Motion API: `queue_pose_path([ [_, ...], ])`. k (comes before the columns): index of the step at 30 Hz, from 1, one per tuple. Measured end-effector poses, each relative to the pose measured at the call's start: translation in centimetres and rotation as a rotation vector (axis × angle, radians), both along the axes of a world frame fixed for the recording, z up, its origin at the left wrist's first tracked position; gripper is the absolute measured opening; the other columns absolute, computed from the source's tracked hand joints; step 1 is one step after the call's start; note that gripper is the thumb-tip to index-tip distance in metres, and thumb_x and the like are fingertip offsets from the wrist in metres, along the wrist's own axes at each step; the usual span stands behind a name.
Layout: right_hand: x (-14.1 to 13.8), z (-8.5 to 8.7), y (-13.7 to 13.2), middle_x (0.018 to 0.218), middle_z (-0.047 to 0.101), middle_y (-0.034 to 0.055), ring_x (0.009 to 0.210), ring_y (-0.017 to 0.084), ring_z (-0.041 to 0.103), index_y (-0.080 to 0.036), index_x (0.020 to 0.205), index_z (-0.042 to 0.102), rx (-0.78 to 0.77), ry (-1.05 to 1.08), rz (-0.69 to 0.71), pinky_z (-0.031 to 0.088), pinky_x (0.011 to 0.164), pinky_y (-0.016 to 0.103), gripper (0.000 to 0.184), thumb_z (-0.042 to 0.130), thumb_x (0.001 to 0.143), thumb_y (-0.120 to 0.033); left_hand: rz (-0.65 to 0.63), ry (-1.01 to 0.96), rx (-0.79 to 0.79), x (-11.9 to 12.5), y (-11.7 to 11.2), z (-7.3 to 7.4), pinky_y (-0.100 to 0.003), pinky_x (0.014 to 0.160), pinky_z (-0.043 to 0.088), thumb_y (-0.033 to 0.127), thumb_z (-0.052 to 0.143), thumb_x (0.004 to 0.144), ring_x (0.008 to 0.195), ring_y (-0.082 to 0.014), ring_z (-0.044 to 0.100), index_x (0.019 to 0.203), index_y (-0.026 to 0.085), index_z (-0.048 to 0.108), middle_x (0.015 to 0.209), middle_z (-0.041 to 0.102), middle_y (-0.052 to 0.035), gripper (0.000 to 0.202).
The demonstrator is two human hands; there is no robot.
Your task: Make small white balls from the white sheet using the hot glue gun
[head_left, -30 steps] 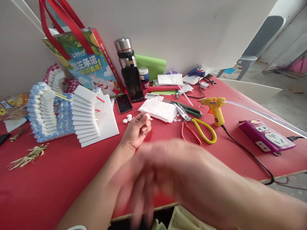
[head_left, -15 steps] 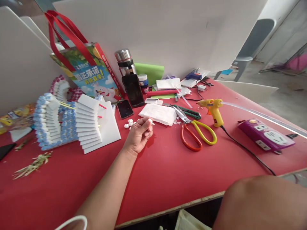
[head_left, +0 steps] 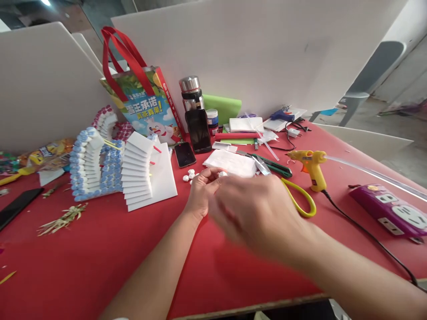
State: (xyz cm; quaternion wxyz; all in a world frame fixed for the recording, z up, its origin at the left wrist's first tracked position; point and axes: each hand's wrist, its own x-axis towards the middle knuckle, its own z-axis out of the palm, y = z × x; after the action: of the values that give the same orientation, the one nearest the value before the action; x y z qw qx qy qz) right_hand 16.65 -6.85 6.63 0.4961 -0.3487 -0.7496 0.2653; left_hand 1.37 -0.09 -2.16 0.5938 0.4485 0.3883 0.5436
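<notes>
My left hand (head_left: 201, 194) pinches a small, rounded white wad (head_left: 223, 174) at its fingertips; my right hand (head_left: 258, 209), blurred, is just beside it, its grip I cannot tell. Lumpy white balls (head_left: 191, 172) lie left of my left hand, flat white sheets (head_left: 230, 161) just beyond.

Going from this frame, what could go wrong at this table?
The small white piece held in the left hand might slip or get crushed. The right hand, in front of the scissors in this view, might knock them. The glue gun lies to their right; if hot, which doesn't show, it could burn a finger.
</notes>
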Motion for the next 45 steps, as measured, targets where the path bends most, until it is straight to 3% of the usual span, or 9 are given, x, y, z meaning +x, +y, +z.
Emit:
queue_pose_path([
  [3, 0.6, -2.6, 4.8, 0.056, 0.047, -0.0006, 0.053, 0.01, 0.033, -0.021, 0.057, 0.046, -0.187, 0.008, -0.199, 0.024, 0.051, 0.028, 0.033, 0.068, 0.081, -0.027, 0.043, 0.112, 0.085, 0.1, 0.0, 0.0, -0.024, 0.055, 0.042, 0.036, 0.088, 0.071, 0.057, -0.0096, 0.052, 0.094, 0.02, 0.077, 0.066, 0.058, 0.0027, 0.03],
  [5, 1.2, -4.7, 7.0, 0.061, 0.055, -0.0025, 0.053, 0.01, 0.041, -0.02, 0.078, 0.059, -0.487, 0.202, -0.104, 0.028, 0.05, 0.026, 0.017, 0.069, 0.082, -0.033, 0.06, 0.207, 0.129, 0.2, 0.0, 0.0, -0.023, 0.054, 0.041, 0.036, 0.087, 0.073, 0.055, -0.0087, 0.05, 0.096, 0.021, 0.077, 0.065, 0.056, 0.0041, 0.03],
  [7, 1.9, -6.1, 8.1, 0.063, 0.055, -0.0038, 0.052, 0.008, 0.041, -0.018, 0.085, 0.062, -0.714, 0.361, 0.035, 0.028, 0.049, 0.024, 0.026, 0.076, 0.079, -0.039, 0.079, 0.27, 0.165, 0.3, 0.1, 0.0, -0.023, 0.054, 0.041, 0.037, 0.085, 0.076, 0.055, -0.0084, 0.05, 0.098, 0.021, 0.077, 0.067, 0.058, 0.0038, 0.028],
  [12, 2.3, -7.0, 8.0, 0.07, 0.062, -0.0011, 0.057, 0.007, 0.047, -0.014, 0.082, 0.068, -0.956, 0.509, 0.192, 0.033, 0.051, 0.022, 0.037, 0.09, 0.064, -0.037, 0.084, 0.332, 0.248, 0.3, 0.1, -0.5, -0.022, 0.057, 0.044, 0.034, 0.082, 0.08, 0.059, -0.0091, 0.052, 0.098, 0.021, 0.078, 0.076, 0.067, 0.0011, 0.023],
  [22, 2.1, -7.1, 8.3, 0.07, 0.073, 0.0036, 0.063, 0.012, 0.065, -0.013, 0.087, 0.074, -0.836, 0.511, 0.206, 0.05, 0.064, 0.025, 0.036, 0.091, 0.065, -0.037, 0.066, 0.417, 0.319, 0.0, -0.6, 0.6, -0.026, 0.078, 0.055, 0.035, 0.07, 0.091, 0.082, -0.0154, 0.069, 0.11, 0.02, 0.077, 0.099, 0.076, -0.0044, 0.025],
  [26, 2.3, -6.8, 8.2, 0.072, 0.076, 0.007, 0.067, 0.016, 0.071, -0.011, 0.085, 0.076, -0.797, 0.475, 0.191, 0.056, 0.071, 0.028, 0.036, 0.09, 0.067, -0.039, 0.099, 0.448, 0.315, 0.0, -0.5, 0.7, -0.026, 0.078, 0.056, 0.037, 0.069, 0.092, 0.081, -0.0158, 0.069, 0.11, 0.019, 0.078, 0.1, 0.077, -0.0051, 0.027],
  [36, 1.3, -6.5, 7.4, 0.067, 0.073, 0.0033, 0.061, 0.014, 0.068, -0.012, 0.078, 0.078, -0.699, 0.429, 0.058, 0.056, 0.065, 0.026, 0.016, 0.078, 0.073, -0.027, 0.169, 0.532, 0.429, 0.0, -0.6, 0.2, -0.028, 0.082, 0.057, 0.032, 0.068, 0.093, 0.091, -0.0181, 0.072, 0.109, 0.02, 0.079, 0.104, 0.078, -0.0052, 0.023],
  [40, 1.1, -6.8, 7.4, 0.064, 0.072, 0.0037, 0.059, 0.015, 0.068, -0.013, 0.074, 0.078, -0.705, 0.449, 0.052, 0.057, 0.064, 0.027, 0.013, 0.078, 0.071, -0.025, 0.159, 0.533, 0.45, 0.2, -0.7, 0.1, -0.028, 0.076, 0.057, 0.03, 0.065, 0.094, 0.081, -0.0168, 0.071, 0.11, 0.021, 0.079, 0.097, 0.077, -0.0048, 0.022],
  [45, 0.9, -7.1, 7.5, 0.064, 0.073, 0.0049, 0.059, 0.017, 0.069, -0.013, 0.072, 0.078, -0.705, 0.441, 0.027, 0.059, 0.066, 0.029, 0.013, 0.076, 0.07, -0.025, 0.188, 0.578, 0.473, 0.4, -0.6, -0.1, -0.029, 0.078, 0.057, 0.029, 0.065, 0.094, 0.087, -0.019, 0.071, 0.107, 0.021, 0.08, 0.099, 0.077, -0.0059, 0.022],
])
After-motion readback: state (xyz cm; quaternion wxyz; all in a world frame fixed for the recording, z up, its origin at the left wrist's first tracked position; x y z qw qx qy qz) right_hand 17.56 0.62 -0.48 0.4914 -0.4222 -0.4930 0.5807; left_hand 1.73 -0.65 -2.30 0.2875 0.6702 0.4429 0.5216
